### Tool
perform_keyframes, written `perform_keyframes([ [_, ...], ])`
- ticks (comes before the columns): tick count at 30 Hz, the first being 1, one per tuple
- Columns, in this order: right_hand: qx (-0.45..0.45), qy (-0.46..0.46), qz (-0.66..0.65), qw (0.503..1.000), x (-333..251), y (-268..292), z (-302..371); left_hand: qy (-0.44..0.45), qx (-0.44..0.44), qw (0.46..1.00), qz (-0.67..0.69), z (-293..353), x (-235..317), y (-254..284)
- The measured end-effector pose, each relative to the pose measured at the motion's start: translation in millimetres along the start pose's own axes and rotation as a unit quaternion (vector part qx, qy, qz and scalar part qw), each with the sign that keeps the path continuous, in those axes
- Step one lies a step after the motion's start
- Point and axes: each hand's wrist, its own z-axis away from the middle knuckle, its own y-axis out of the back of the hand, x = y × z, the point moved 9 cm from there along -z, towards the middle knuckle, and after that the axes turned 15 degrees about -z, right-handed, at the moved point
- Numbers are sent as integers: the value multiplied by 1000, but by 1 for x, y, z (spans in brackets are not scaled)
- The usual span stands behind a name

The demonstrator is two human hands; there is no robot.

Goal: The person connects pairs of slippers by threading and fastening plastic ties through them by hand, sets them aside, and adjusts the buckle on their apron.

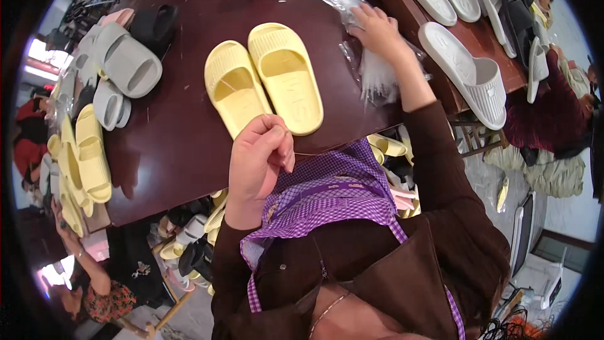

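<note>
A pair of pale yellow slide slippers, the left slipper point(230, 82) and the right slipper point(294, 91), lies side by side on the dark red table. My left hand point(259, 154) is closed in a pinch at the heel end of the left slipper. Something thin like a thread shows by its fingertips, too fine to name. To the right, my right hand point(379, 33) rests on a heap of clear plastic bags point(377, 77), its fingers stretched and apart. More of this plastic extends beyond the hand toward the far edge.
Grey slippers point(129, 60) and yellow slippers point(93, 154) pile up along the table's left side. A raised wooden surface at right carries light grey slippers point(462, 69) and black ones. Other people sit at both sides. More slippers lie below the table's near edge.
</note>
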Motion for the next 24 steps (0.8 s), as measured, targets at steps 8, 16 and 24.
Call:
perform_keyframes([
  [8,54,300,-356,883,-174,107,68,64,-1,996,-66,-8,4,-3],
  [16,-81,389,-308,865,-221,105,99,63,-39,983,-165,26,29,-7],
  [24,-34,268,-394,879,-187,150,96,6,44,947,-317,89,77,13],
])
